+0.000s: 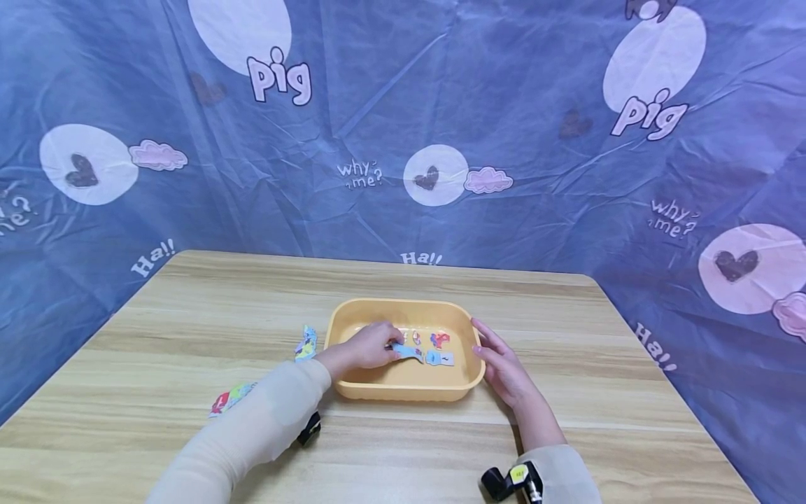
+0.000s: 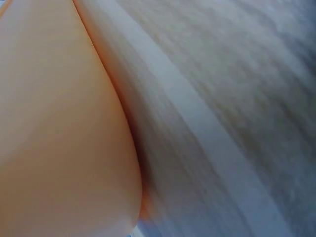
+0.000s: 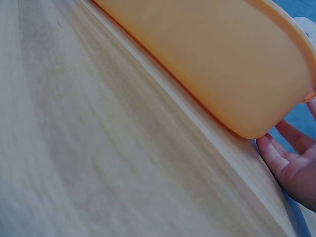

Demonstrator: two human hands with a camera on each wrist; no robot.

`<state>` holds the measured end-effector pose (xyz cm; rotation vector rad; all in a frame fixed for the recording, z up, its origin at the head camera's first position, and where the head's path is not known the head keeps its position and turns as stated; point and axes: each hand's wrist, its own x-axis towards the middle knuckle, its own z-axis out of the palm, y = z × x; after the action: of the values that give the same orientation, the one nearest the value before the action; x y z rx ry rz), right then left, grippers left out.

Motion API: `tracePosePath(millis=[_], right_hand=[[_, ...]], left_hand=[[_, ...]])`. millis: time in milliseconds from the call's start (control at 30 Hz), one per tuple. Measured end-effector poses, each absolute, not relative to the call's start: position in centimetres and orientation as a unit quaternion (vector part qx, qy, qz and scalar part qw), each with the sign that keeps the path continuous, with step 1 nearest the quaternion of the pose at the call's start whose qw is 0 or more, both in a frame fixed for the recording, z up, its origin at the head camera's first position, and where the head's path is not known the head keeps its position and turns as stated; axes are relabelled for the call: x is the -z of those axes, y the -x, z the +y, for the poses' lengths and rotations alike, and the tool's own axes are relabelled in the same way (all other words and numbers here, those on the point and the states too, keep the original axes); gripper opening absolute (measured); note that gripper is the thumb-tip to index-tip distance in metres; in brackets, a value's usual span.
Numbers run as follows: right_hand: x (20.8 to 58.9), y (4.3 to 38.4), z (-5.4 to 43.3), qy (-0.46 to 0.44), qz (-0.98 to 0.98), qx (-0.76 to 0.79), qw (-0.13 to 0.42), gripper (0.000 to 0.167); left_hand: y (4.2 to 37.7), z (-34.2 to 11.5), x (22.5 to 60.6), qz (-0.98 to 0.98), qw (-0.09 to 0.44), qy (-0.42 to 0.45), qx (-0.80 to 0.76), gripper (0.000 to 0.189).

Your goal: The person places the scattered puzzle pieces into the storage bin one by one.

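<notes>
In the head view my left hand reaches down into a yellow plastic basin and pinches a light-blue flat printed piece. Beside that piece, on the basin's floor, lie a red printed piece, a pale blue-and-white piece and a small piece. My right hand rests against the basin's right end, its fingers extended and touching the rim and outer wall. The left wrist view shows only the basin's outer wall and tabletop; the left fingers are hidden there.
Left of the basin, a blue-and-yellow printed piece lies on the wooden table. Nearer the front, a red-and-green piece is partly covered by the left sleeve. A blue printed cloth hangs behind the table.
</notes>
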<state>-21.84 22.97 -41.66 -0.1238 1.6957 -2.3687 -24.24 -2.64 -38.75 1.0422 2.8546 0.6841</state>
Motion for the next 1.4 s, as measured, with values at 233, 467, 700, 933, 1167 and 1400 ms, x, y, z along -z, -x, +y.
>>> tracePosePath(millis=[233,467,700,933,1167,1400], right_hand=[[41.66,21.86,23.01,0.045,0.584,0.803,0.115,0.061],[41.64,21.87,22.99,0.04,0.586,0.801,0.115,0.061],[41.69,21.85,23.01,0.04,0.587,0.8,0.117,0.06],[41.68,21.85,22.98,0.037,0.587,0.8,0.117,0.06],[41.75,21.89,22.98,0.04,0.588,0.8,0.115,0.061],[41.75,21.85,22.97,0.04,0.585,0.802,0.112,0.061]], left_hand=[[24.31,-2.8,39.05,0.921,0.009,-0.332,-0.204,0.014],[24.16,-2.99,38.91,0.923,0.011,-0.331,-0.196,0.015],[24.17,-3.08,39.02,0.922,0.006,-0.335,-0.195,0.016],[24.25,-3.18,39.06,0.923,0.007,-0.33,-0.196,0.017],[24.36,-3.34,38.84,0.922,0.011,-0.327,-0.207,0.021],[24.5,-3.5,38.61,0.919,0.025,-0.319,-0.232,0.025]])
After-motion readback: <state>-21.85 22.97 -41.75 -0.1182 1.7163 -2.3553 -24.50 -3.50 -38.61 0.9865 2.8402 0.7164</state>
